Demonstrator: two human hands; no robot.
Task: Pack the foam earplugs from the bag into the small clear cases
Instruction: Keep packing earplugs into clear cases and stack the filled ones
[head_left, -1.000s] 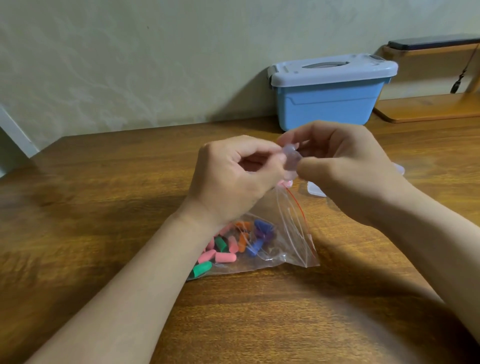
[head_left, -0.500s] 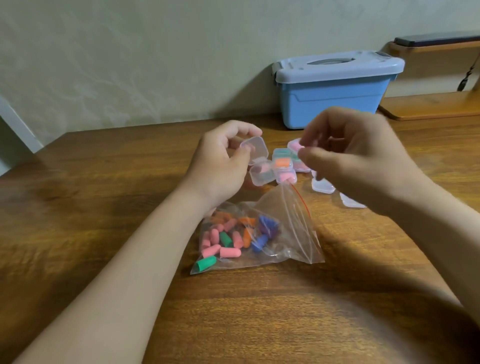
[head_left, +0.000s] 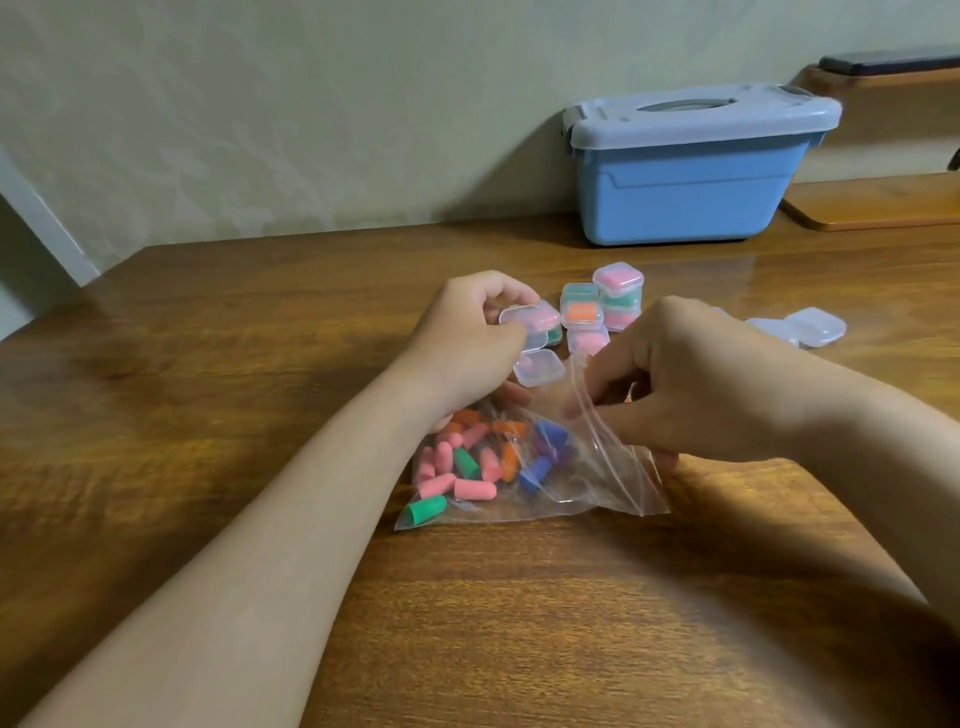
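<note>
A clear zip bag (head_left: 608, 488) lies on the wooden table (head_left: 208, 415), with pink, orange, green and blue foam earplugs (head_left: 478, 467) bunched at its left end. My left hand (head_left: 462, 348) grips an open small clear case (head_left: 537, 366) just above the bag, its lid (head_left: 522, 319) tipped up. There is something pink inside the case. My right hand (head_left: 696, 384) hovers at the bag's mouth with curled fingers, the fingertips behind the plastic film. Whether they pinch anything is hidden. Several filled cases (head_left: 597, 312) are stacked just behind my hands.
Empty clear cases (head_left: 813, 327) lie to the right, partly behind my right hand. A blue storage box with a grey lid (head_left: 691, 192) stands against the wall. A wooden shelf (head_left: 883, 202) sits at the far right.
My hands were together above the bag and have come apart. The left one lowered the open case toward the table. The right one dropped from the case to the bag's mouth.
</note>
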